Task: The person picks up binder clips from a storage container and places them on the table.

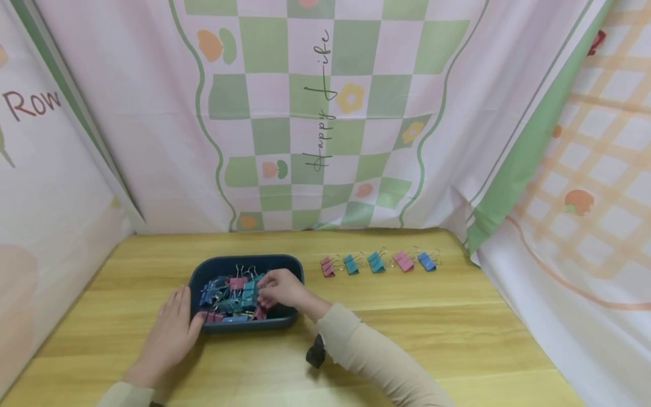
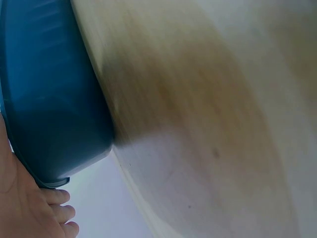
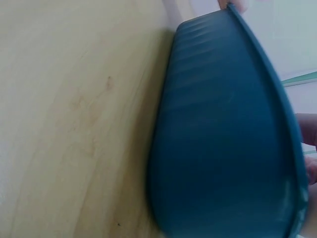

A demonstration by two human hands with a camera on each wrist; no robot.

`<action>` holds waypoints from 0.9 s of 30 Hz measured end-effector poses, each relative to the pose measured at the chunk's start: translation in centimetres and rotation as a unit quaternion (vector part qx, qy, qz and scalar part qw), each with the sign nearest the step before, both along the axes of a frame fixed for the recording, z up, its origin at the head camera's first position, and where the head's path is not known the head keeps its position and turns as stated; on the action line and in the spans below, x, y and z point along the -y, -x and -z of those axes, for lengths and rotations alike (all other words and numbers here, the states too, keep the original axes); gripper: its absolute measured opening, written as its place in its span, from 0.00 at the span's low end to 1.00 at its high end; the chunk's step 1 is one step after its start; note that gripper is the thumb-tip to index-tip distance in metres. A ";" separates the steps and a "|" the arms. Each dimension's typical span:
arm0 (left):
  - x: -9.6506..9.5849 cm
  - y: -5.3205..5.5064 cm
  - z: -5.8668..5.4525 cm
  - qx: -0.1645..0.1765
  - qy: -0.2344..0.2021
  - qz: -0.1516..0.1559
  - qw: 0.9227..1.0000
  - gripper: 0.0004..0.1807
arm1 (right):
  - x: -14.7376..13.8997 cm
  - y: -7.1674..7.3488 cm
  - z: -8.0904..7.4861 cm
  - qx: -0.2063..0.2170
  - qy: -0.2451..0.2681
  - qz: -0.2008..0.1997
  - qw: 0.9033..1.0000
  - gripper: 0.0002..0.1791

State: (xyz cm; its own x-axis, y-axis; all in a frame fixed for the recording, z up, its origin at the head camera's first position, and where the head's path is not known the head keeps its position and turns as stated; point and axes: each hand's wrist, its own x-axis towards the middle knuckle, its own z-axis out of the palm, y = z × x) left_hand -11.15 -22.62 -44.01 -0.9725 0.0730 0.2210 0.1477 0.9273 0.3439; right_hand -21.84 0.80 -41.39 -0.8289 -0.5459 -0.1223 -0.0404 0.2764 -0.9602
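A dark blue plastic bin [image 1: 244,327] on the wooden table holds a jumble of binder clips [image 1: 231,305] in blue, teal and pink. My left hand [image 1: 173,322] rests against the bin's left side, fingers fairly straight and thumb by the near rim; in the left wrist view the palm lies along the rim. My right hand [image 1: 282,291] reaches over the right rim, with bent fingers among the clips, close to a teal clip [image 1: 249,291] and a pink one [image 1: 260,312]. Whether the fingertips pinch a clip is hidden. The right wrist view shows mainly the bin's outer wall [image 3: 223,124].
Right of the bin, several binder clips stand in a spaced row: a pink clip [image 1: 328,267], two teal, another pink, and a blue clip [image 1: 426,261] at the end. A small black object [image 1: 316,353] shows beneath the right sleeve. Printed curtains [image 1: 351,113] hang behind the table [image 1: 407,328].
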 end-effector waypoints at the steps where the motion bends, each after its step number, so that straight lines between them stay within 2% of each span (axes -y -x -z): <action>1: 0.0 0.0 0.0 0.000 -0.001 0.000 1.000 0.36 | -0.1 0.0 -0.1 -0.002 0.002 0.002 1.000 0.07; 8: 0.0 0.0 0.0 0.005 -0.001 0.000 1.000 0.36 | -0.9 0.3 -0.8 -0.017 0.017 0.009 1.000 0.09; 16: 0.1 0.1 0.1 0.000 0.001 0.000 1.000 0.36 | -2.5 0.5 -2.2 0.008 0.064 0.002 0.998 0.11; 22: 0.1 0.1 0.1 -0.008 0.003 0.001 1.000 0.36 | -4.3 0.6 -3.3 0.007 0.074 0.011 0.997 0.13; 27: 0.0 0.1 0.0 0.000 0.003 0.001 1.000 0.36 | -5.9 0.2 -4.8 -0.003 0.068 0.025 0.997 0.14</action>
